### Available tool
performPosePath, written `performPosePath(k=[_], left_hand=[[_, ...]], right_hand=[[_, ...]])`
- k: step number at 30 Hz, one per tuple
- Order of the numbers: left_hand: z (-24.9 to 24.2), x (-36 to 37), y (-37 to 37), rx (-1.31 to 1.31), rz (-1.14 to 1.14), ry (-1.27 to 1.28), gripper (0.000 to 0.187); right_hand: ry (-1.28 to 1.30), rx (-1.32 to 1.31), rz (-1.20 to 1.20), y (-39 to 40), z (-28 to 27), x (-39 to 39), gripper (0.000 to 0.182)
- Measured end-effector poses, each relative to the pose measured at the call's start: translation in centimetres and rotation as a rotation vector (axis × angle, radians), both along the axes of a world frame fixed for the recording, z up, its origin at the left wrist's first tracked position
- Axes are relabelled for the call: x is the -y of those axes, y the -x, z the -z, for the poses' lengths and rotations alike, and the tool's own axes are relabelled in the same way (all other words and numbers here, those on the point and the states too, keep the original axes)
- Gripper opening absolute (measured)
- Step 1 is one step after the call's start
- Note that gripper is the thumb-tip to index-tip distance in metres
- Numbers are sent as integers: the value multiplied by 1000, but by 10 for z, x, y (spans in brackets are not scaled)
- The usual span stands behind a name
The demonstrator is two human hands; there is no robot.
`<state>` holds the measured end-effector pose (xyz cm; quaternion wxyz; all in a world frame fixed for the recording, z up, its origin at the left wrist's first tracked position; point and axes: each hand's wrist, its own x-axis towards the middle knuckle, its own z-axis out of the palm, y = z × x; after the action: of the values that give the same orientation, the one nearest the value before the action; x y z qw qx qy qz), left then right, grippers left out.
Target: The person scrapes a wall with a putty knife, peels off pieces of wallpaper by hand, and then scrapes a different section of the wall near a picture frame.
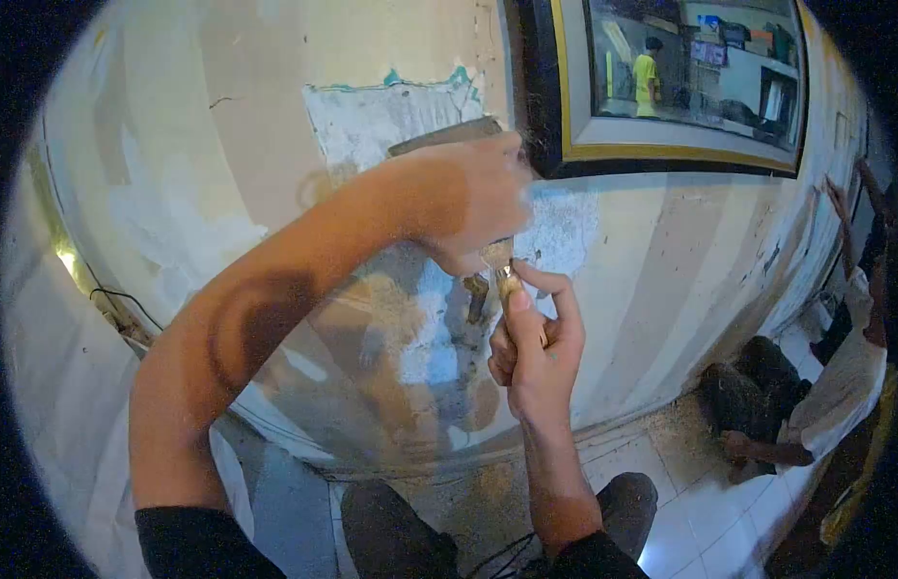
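Note:
My left hand (488, 193), blurred and closed, reaches across the wall with the forearm slanting up from the lower left. It grips a flat, dark-edged trowel (444, 136) lying close to the wall, and a brown handle-like end (476, 299) shows below the fist. Just beneath, my right hand (541, 338) is wrapped round the handle of a small putty knife (508, 282), index finger stretched along it. The knife's blade points up at the left hand, its tip partly hidden there. Behind both is a patchy wall (642, 280) with a bare whitish patch (357, 121) edged in torn green.
A dark and gold frame (680, 159) hangs at upper right, its glass reflecting a room and a person in yellow. At right, another person (835, 386) sits low by the wall. Pale sheeting (73, 386) covers the left side; crumbs lie on the tiled floor (652, 473).

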<state>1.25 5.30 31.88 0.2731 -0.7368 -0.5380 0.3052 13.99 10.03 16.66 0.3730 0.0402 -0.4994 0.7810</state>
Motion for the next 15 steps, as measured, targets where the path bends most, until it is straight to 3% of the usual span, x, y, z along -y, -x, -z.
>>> performPosePath(k=[4, 7, 15], left_hand=[[14, 14, -6, 145, 9, 51, 33], [-8, 4, 6, 43, 121, -53, 33], [-7, 6, 5, 78, 104, -11, 35]], right_hand=[[-39, 51, 36, -4, 13, 12, 16], [-21, 30, 39, -4, 0, 7, 16], [-47, -55, 56, 3, -9, 5, 18]])
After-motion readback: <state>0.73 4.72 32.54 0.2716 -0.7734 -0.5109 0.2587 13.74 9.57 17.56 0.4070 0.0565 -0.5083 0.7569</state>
